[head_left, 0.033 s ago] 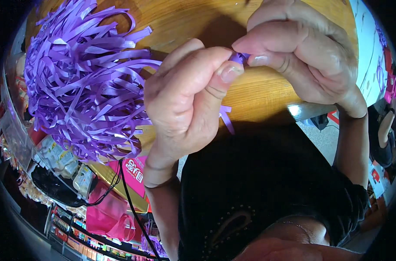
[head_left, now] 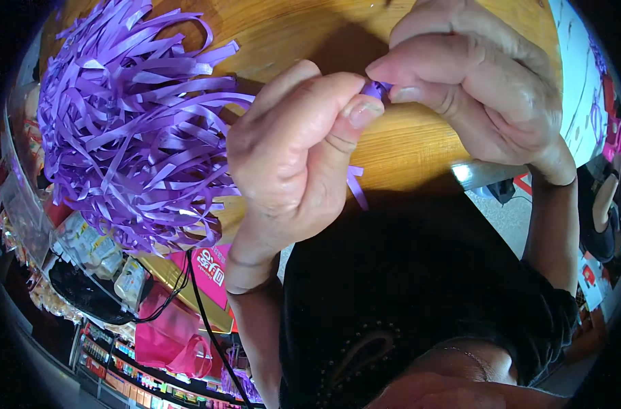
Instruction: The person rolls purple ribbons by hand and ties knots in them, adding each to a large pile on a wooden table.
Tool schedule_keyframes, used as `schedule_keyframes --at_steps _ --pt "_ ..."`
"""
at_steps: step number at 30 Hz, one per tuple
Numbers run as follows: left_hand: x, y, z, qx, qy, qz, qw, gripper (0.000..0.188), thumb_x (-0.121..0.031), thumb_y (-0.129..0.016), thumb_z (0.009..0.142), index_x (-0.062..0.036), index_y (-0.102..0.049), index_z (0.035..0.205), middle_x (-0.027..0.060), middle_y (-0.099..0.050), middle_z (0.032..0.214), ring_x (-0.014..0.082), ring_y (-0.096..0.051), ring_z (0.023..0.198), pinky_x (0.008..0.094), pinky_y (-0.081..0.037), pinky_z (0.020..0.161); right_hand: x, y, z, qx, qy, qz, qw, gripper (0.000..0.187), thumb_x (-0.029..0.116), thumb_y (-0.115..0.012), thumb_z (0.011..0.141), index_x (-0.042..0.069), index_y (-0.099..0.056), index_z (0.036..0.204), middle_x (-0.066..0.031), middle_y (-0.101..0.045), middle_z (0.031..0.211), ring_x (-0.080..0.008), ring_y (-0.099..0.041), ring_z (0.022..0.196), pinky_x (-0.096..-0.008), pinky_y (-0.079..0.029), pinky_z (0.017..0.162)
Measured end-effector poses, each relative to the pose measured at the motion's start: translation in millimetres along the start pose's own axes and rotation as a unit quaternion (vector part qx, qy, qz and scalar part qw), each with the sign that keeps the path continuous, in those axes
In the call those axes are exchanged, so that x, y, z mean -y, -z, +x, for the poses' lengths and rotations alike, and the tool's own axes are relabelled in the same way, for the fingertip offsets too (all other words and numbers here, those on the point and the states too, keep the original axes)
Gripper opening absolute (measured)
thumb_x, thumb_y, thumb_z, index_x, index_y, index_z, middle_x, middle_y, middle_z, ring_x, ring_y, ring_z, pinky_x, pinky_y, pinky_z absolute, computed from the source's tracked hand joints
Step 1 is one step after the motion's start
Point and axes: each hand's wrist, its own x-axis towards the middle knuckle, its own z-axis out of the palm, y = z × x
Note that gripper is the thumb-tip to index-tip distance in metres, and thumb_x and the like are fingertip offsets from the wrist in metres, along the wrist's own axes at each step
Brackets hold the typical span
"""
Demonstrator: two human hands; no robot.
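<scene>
Ribbon [head_left: 376, 89], small and purple. Held where?

Between left hand [head_left: 290, 150] and right hand [head_left: 491, 88], above the wooden surface [head_left: 416, 143]; pinched between thumb and forefinger of each.

And handling?

Probably light, soft, slightly slippery; best gripped at the very ends, with fingertips only.

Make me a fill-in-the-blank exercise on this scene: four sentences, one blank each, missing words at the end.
1. The fingertips of the left hand and the right hand meet at a small ribbon piece whose colour is ____.
2. The large ribbon heap lies to the ____ of both hands.
3. The tabletop under the hands looks made of ____.
4. The colour of the person's top is ____.

Missing words: purple; left; wood; black.
</scene>
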Motion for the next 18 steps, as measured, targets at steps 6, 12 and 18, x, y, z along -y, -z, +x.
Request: schedule_keyframes --at_steps 6,12,18 --pt "0 -2 4 -0.004 -0.07 0.102 0.992 0.014 -0.006 -0.07 0.096 0.0067 -0.068 0.1 0.0068 -0.061 0.078 0.0151 -0.055 0.07 0.0289 -0.043 0.062 -11 -5 -5 -0.019 0.065 -0.063 0.996 0.016 -0.004 -0.08 0.07 -0.005 -0.077 0.086 -0.0147 -0.068 0.076 -0.0195 -0.066 0.06 -0.0288 -0.048 0.047" --pt "9 1 2 0.016 -0.006 -0.022 1.0 0.014 -0.008 -0.07 0.096 0.0059 -0.068 0.099 0.0035 -0.059 0.081 0.0121 -0.051 0.073 0.027 -0.041 0.066 -15 -3 -11 0.055 -0.067 0.145 0.986 0.017 0.0 -0.079 0.083 -0.005 -0.075 0.099 -0.016 -0.072 0.089 -0.0202 -0.071 0.073 -0.0265 -0.056 0.06" --pt "18 -6 0 -0.031 0.009 -0.18 0.983 0.021 -0.012 -0.07 0.097 0.007 -0.07 0.107 0.0042 -0.065 0.093 0.0121 -0.056 0.082 0.0264 -0.044 0.076 -10 25 0 0.182 -0.092 0.14 0.969 0.037 0.003 -0.08 0.085 -0.004 -0.071 0.12 -0.0149 -0.073 0.102 -0.019 -0.073 0.087 -0.0273 -0.061 0.074"
